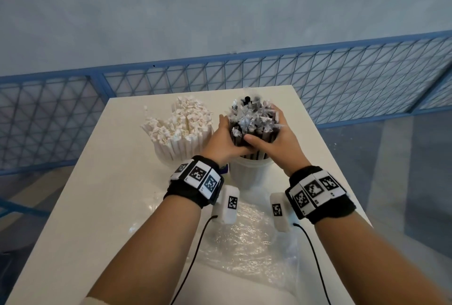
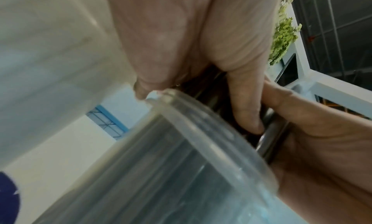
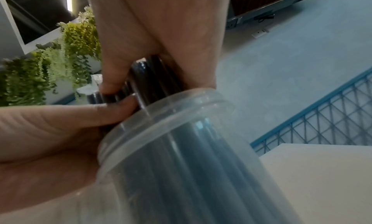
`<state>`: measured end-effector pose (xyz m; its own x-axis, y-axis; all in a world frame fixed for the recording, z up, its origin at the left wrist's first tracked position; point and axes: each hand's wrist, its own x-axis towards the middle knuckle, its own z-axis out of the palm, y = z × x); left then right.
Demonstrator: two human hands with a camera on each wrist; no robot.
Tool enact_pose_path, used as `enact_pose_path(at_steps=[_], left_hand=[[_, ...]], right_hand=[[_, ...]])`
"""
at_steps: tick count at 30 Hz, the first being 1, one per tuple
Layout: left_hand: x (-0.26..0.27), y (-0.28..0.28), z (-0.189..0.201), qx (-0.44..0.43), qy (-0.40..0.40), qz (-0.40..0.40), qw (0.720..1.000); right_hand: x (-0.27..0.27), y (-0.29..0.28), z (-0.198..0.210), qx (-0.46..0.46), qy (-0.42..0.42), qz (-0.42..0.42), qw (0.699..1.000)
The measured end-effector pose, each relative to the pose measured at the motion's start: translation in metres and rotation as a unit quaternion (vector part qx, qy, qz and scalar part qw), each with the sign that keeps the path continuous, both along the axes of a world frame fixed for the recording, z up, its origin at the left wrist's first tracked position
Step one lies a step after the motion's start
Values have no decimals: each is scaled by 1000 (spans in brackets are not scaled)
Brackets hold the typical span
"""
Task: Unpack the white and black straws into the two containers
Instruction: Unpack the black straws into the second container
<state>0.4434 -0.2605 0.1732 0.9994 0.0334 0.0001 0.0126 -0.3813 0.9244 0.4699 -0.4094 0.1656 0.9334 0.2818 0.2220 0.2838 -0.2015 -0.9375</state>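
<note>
A thick bundle of black straws (image 1: 254, 123) in clear wrappers stands in a translucent plastic container (image 1: 247, 170) on the white table (image 1: 97, 206). My left hand (image 1: 225, 140) and right hand (image 1: 271, 143) wrap around the bundle from both sides just above the container's rim. In the left wrist view my thumb presses the dark straws (image 2: 269, 132) over the container rim (image 2: 201, 116). The right wrist view shows the black straws (image 3: 149, 77) entering the container (image 3: 181, 163). To the left, a second container is hidden under a full bundle of white straws (image 1: 181, 128).
Crumpled clear plastic wrap (image 1: 244, 243) lies on the table near me, under my wrists. A blue mesh fence (image 1: 342, 79) runs behind the table's far edge. A dark blue object (image 2: 8, 198) shows at the lower left of the left wrist view.
</note>
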Motion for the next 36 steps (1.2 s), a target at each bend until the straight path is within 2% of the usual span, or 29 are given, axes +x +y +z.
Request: enact_pose_path(at_steps=[4,6,8,10,12,14,17,19,21,23,25,27,29,31,34,36], left_hand=[[0,-2,23,-5,-76,62,995],[-1,-2,31,-25,-105,70,992],[-3,-1,32,-18,-101,60,993],[-8,0,27,14,-74,49,996],[-15,1,22,38,-57,44,997],[-18,0,20,40,-58,45,997],[-16,-1,19,51,-41,44,997],[-15,-3,16,60,-24,44,997],[-14,-4,9,56,-16,41,997],[-15,-5,5,29,-11,29,999],[-17,-7,4,12,-25,5,1000],[-15,-8,2,0,-38,-9,999],[-15,-9,1,-26,-41,-14,999],[-13,-9,-2,-4,-43,-6,999],[-13,-7,-7,1,-21,11,1000],[-13,-7,-9,5,-17,34,999]], right_hand=[[-3,4,21,66,-50,-20,996],[-5,4,30,103,-68,-10,992],[-7,5,33,104,-68,-6,992],[-11,6,27,51,-79,-25,995],[-18,4,21,-21,-129,-75,989],[-23,4,27,-73,-212,-119,967],[-20,11,58,-162,-285,-101,939],[-9,19,72,-288,-263,-51,919],[0,24,68,-432,-194,14,880],[3,29,59,-518,-125,69,843],[2,32,55,-518,-121,76,843],[-2,37,54,-494,-159,79,851],[-7,42,51,-509,-160,103,840],[-5,43,52,-514,-149,109,838],[5,33,61,-467,-170,33,867],[14,24,60,-477,-127,4,870]])
